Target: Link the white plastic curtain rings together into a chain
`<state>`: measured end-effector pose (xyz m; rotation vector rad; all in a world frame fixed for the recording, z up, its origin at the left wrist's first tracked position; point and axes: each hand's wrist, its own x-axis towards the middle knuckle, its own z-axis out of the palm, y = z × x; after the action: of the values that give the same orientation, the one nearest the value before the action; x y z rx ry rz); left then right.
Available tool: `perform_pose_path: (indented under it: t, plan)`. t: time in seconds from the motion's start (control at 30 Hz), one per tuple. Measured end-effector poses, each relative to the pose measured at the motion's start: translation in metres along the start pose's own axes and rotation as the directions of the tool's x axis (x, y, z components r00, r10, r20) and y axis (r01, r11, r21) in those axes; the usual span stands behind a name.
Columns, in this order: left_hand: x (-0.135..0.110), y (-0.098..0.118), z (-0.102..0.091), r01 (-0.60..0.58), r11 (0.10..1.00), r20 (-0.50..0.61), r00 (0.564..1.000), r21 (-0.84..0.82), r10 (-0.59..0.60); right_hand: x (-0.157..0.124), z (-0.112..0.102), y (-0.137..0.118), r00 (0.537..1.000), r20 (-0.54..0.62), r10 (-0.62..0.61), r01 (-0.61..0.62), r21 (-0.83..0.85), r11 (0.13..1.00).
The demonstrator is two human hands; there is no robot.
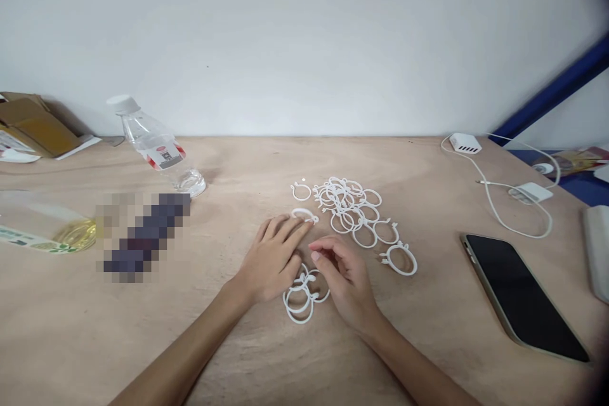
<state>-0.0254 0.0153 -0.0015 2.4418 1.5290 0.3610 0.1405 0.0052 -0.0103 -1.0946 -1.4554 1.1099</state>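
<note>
Several white plastic rings lie in a loose pile [352, 206] on the wooden table [238, 355]. One ring [304, 216] sits just beyond my left fingertips and another ring [401, 259] lies apart to the right. My left hand [273, 260] rests flat on the table, fingers stretched forward toward that near ring. My right hand [345, 279] is beside it with fingers curled inward in a pinch; what they hold is hidden. A small linked bunch of rings [301, 300] lies between and just below both hands.
A clear water bottle [157, 149] lies at the left rear, an oil bottle [47, 228] at the left edge, a cardboard box [33, 127] behind. A dark phone [521, 295] lies to the right, with a white charger and cable [511, 193] beyond it.
</note>
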Motion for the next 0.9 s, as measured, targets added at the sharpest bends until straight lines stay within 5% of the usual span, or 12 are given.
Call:
perform_pose_path:
  t: [0.4, 0.57, 0.73, 0.9]
  plan:
    - [-0.001, -0.006, 0.003, 0.021, 0.965, -0.254, 0.963, -0.26, -0.09, -0.001, 0.0, 0.002, 0.998, -0.041, 0.051, -0.05, 0.019, 0.999]
    - [-0.004, -0.002, -0.004, -0.088, 0.954, -0.265, 0.964, -0.287, 0.009, -0.001, 0.001, 0.004, 0.995, -0.067, 0.07, -0.07, -0.006, 0.997]
    - [-0.006, 0.002, -0.004, -0.232, 0.933, -0.213, 0.961, -0.274, 0.176, -0.002, 0.001, 0.001, 0.996, 0.091, -0.024, 0.032, -0.087, 0.996]
    - [-0.008, 0.003, -0.004, -0.208, 0.929, -0.289, 0.95, -0.306, 0.118, -0.001, 0.0, -0.003, 0.993, 0.111, -0.049, 0.061, -0.104, 0.993]
